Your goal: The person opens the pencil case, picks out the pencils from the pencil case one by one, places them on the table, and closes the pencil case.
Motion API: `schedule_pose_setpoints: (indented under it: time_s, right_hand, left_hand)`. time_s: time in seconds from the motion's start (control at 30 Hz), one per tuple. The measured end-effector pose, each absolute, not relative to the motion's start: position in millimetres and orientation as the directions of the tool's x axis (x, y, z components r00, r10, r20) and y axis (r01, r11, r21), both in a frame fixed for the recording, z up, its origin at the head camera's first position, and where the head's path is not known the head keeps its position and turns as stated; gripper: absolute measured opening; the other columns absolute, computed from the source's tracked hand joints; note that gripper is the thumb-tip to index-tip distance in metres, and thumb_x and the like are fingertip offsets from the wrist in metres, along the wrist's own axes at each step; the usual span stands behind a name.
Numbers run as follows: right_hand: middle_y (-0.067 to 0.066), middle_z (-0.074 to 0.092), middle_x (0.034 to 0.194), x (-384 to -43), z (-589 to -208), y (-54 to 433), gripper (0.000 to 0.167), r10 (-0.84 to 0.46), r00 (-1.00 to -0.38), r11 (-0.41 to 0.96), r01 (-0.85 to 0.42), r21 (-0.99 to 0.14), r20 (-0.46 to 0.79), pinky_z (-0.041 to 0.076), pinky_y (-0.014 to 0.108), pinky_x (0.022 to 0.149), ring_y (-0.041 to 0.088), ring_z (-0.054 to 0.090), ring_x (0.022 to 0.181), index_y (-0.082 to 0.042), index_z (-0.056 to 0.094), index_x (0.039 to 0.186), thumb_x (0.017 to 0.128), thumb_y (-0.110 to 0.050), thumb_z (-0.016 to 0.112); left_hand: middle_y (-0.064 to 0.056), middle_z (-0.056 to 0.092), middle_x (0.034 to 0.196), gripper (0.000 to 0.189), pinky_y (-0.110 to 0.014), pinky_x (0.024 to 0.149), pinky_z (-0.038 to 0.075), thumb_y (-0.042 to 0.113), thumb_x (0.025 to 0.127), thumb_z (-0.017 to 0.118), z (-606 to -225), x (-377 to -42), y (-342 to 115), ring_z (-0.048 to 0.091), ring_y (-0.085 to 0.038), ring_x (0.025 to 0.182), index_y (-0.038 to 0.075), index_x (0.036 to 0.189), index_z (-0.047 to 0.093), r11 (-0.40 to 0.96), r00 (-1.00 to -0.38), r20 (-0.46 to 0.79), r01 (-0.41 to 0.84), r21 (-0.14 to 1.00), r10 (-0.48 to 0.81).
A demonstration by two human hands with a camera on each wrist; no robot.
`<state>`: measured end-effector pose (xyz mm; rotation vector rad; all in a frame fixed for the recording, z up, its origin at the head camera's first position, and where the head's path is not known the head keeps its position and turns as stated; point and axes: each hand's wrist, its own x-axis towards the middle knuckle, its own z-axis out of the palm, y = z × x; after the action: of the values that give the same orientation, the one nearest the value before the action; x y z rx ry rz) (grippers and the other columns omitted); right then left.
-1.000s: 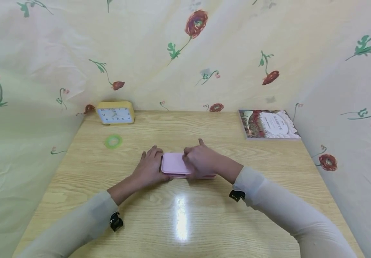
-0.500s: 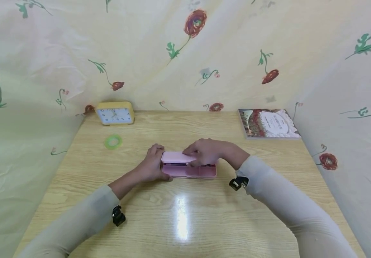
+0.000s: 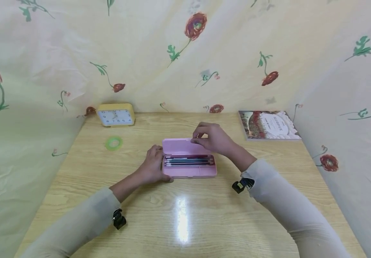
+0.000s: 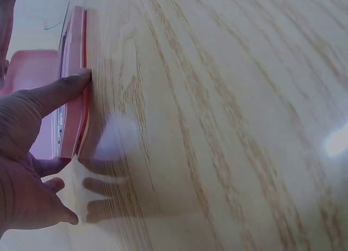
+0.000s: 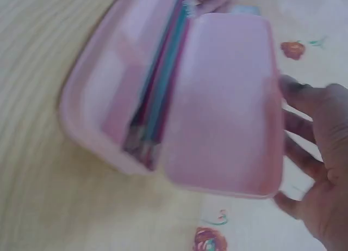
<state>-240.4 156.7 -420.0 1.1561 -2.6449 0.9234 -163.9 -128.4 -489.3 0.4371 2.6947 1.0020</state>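
A pink pencil case (image 3: 181,172) lies on the table with its lid (image 3: 176,146) swung up at the back. Several pencils (image 3: 190,161) lie side by side in its rear section; the front section shows bare pink plastic. My left hand (image 3: 151,167) grips the case's left end, thumb along the front wall, as the left wrist view also shows with the thumb on the case wall (image 4: 73,117). At the lid's upper edge, right of its middle, my right hand (image 3: 215,139) holds on with curled fingers. The right wrist view is blurred; there the fingers meet the lid's (image 5: 223,109) far edge.
A yellow clock (image 3: 115,114) stands at the back left, with a green tape roll (image 3: 113,143) in front of it. On the back right lies a book (image 3: 269,125). Flowered cloth (image 3: 146,53) hangs behind and beside the wooden table (image 3: 146,222).
The lid has gone from nearly closed to raised, bringing the pencils into view. My right hand has moved up and away with it, while my left hand stays at the case's left end.
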Motion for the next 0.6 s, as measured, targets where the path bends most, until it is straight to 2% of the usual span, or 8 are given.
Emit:
schedule_pose_setpoints:
  time_s: [0.07,0.13,0.2,0.27,0.43,0.53,0.6]
  right_hand:
    - [0.006,0.080,0.097,-238.3,-426.9,158.1,0.007,-0.604,-0.676,0.558,-0.736,-0.383,0.421,0.062,0.057,0.094,0.024,0.075,0.090,-0.011,0.084,0.096,0.095,-0.015,0.089]
    - [0.006,0.081,0.104,-235.7,-432.6,160.3,0.014,-0.595,-0.664,0.605,-0.741,-0.291,0.452,0.054,0.070,0.104,0.029,0.072,0.098,-0.012,0.086,0.103,0.096,-0.024,0.089]
    - [0.007,0.078,0.115,-233.3,-436.8,163.5,0.030,-0.596,-0.683,0.654,-0.718,-0.239,0.422,0.044,0.079,0.111,0.033,0.067,0.108,-0.015,0.086,0.116,0.096,-0.037,0.088]
    - [0.010,0.072,0.127,-232.3,-441.3,167.3,0.054,-0.611,-0.704,0.683,-0.700,-0.208,0.364,0.039,0.080,0.116,0.035,0.062,0.119,-0.016,0.082,0.132,0.092,-0.051,0.088]
    - [0.015,0.057,0.155,-232.5,-455.2,177.3,0.117,-0.647,-0.742,0.728,-0.669,-0.148,0.175,0.023,0.087,0.123,0.039,0.051,0.146,-0.017,0.050,0.167,0.077,-0.082,0.084]
    - [0.018,0.041,0.173,-231.1,-464.8,180.8,0.140,-0.652,-0.757,0.742,-0.649,-0.167,0.046,0.013,0.092,0.123,0.044,0.038,0.161,-0.020,0.024,0.178,0.072,-0.091,0.080]
    - [0.020,0.027,0.182,-228.9,-470.1,181.9,0.146,-0.650,-0.759,0.750,-0.632,-0.195,-0.039,0.008,0.093,0.123,0.047,0.026,0.168,-0.023,0.009,0.180,0.072,-0.093,0.078]
  left_hand:
    - [-0.023,0.029,0.172,0.112,-0.066,0.134,0.030,0.024,0.068,0.108,-489.5,-163.5,-127.9,0.021,-0.046,0.165,0.005,0.162,0.050,0.726,-0.929,-0.120,0.188,0.661,0.350]
    - [-0.023,0.028,0.173,0.114,-0.067,0.134,0.030,0.025,0.069,0.108,-488.9,-163.1,-127.9,0.020,-0.046,0.166,0.008,0.165,0.048,0.730,-0.929,-0.123,0.188,0.658,0.350]
    - [-0.023,0.027,0.173,0.116,-0.068,0.134,0.030,0.025,0.069,0.108,-487.8,-162.7,-127.7,0.020,-0.046,0.165,0.009,0.166,0.047,0.732,-0.929,-0.123,0.188,0.655,0.348]
    - [-0.024,0.027,0.173,0.117,-0.069,0.133,0.031,0.025,0.068,0.108,-486.8,-161.8,-127.8,0.020,-0.047,0.165,0.009,0.167,0.046,0.732,-0.931,-0.117,0.190,0.654,0.346]
    - [-0.027,0.023,0.175,0.106,-0.069,0.134,0.029,0.025,0.070,0.106,-485.1,-160.5,-126.6,0.014,-0.049,0.167,0.004,0.159,0.052,0.738,-0.931,-0.137,0.173,0.652,0.339]
    - [-0.029,0.019,0.178,0.100,-0.070,0.135,0.027,0.026,0.073,0.105,-484.6,-160.6,-125.4,0.004,-0.050,0.170,0.002,0.155,0.053,0.749,-0.929,-0.172,0.144,0.647,0.328]
    - [-0.029,0.018,0.179,0.101,-0.071,0.135,0.024,0.027,0.074,0.105,-484.6,-161.0,-124.9,-0.001,-0.050,0.172,0.002,0.156,0.052,0.757,-0.928,-0.187,0.133,0.639,0.321]
